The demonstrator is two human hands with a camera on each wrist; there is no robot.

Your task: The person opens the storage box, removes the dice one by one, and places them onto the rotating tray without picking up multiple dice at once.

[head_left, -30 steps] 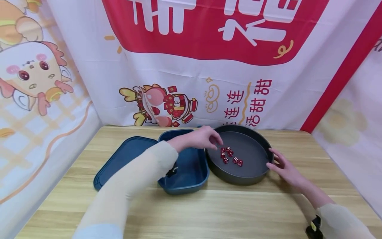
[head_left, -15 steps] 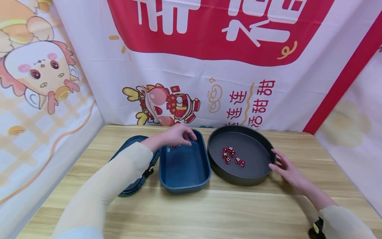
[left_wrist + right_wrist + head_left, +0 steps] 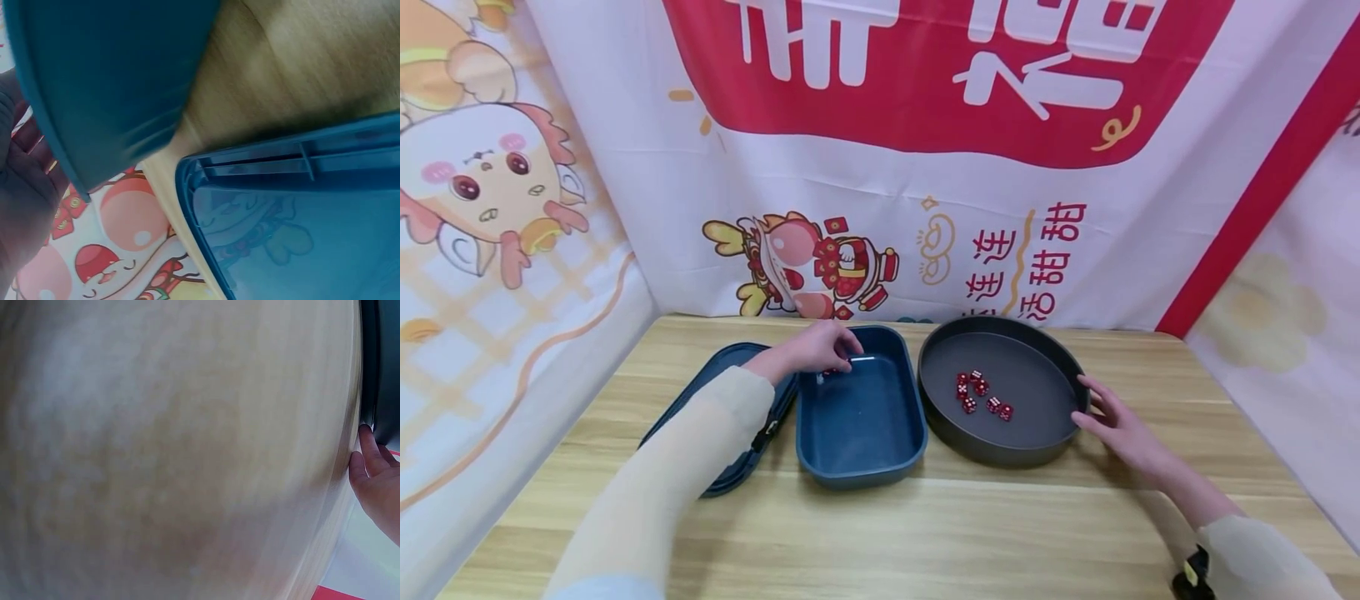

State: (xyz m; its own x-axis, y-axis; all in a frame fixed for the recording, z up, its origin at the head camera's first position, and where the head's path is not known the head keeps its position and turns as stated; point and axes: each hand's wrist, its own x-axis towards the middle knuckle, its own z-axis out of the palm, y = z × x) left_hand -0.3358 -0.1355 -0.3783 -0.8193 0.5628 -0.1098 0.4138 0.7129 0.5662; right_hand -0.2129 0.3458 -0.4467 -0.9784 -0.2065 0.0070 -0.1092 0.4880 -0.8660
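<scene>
While the near strip of the worktop (image 3: 925, 533) across the bottom of the frame lies bare, the work sits in the middle band, and it looks only just begun: 6 red dice (image 3: 980, 393) lie clustered on the floor of the round dark pan (image 3: 1000, 454) right of centre, and only a speck of red shows under the left hand (image 3: 820, 348) at the far end of the blue box (image 3: 859, 475), so I judge at most 1 die is across and nearly all are left. Whether the left hand's curled fingers pinch that die or have let it go I cannot tell; the left wrist view shows only the box's blue wall, its lid and a blurred palm. The right hand (image 3: 1123, 429), at the lower right of the frame, rests flat with fingers straight and slightly spread, fingertips against the pan's outer right rim, holding nothing; the right wrist view shows the fingertips at the dark wall. The box and the pan stand just beside each other, almost touching, so the path between them is short and only their 2 low rims need crossing. The blue lid (image 3: 715, 408) lies left of the box, partly under the left forearm. Further back, the worktop ends at the printed cloth backdrop (image 3: 625, 208), which closes the far and left sides close behind both containers; room is open only toward the viewer and to the right of the pan.
</scene>
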